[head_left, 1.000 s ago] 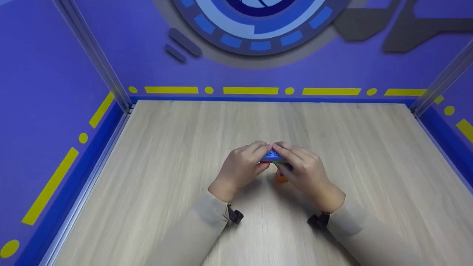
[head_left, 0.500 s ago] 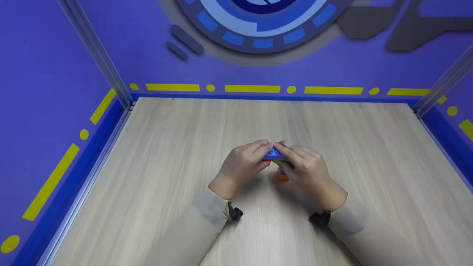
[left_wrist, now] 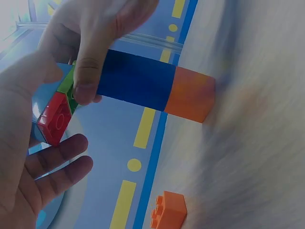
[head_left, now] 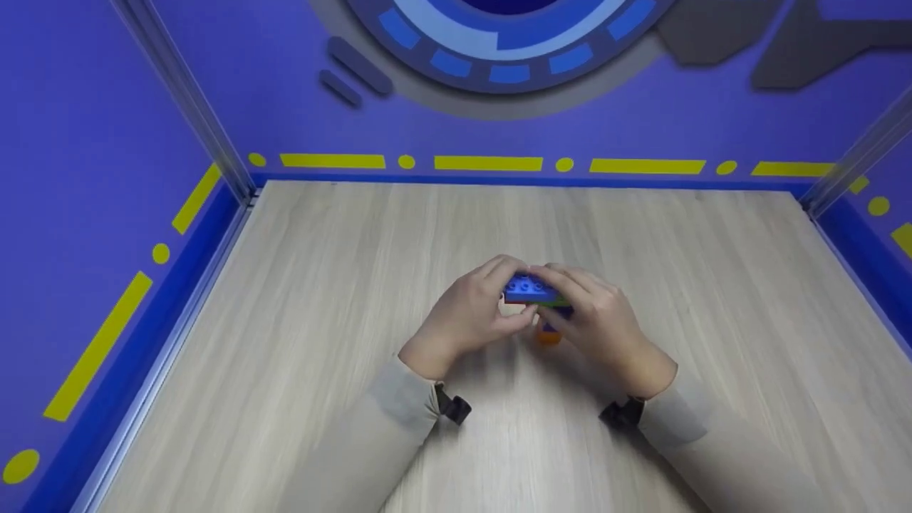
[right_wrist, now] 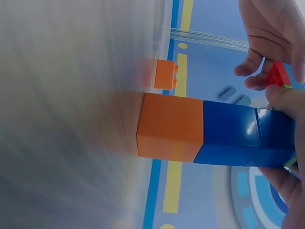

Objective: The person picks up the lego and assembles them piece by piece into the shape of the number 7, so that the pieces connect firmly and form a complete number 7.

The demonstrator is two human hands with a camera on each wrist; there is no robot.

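Both hands are around one upright stack of toy building bricks. Its base is an orange brick (right_wrist: 169,126), close over the table, with blue bricks (right_wrist: 233,129) above it. Higher up, a green brick (left_wrist: 67,86) and a red brick (left_wrist: 55,119) sit under a studded blue brick (head_left: 526,287). My right hand (head_left: 602,320) grips the upper stack, thumb in front and fingers behind. The left hand (head_left: 463,306) curves around the top's left end, thumb near the front edge and index finger over the far edge. Two of its other fingers (left_wrist: 62,150) extend free past the red brick.
A separate orange brick (right_wrist: 164,74) stands on the table, seen in both wrist views; my hands hide it from the head view. Purple-blue panels (head_left: 456,135) with yellow marks border the wooden tabletop (head_left: 342,271) at the back and sides.
The left fingers have spread off the top blue brick, so more of its studs and left end show. The left thumb has slid right along the front edge. The right hand keeps its grip.
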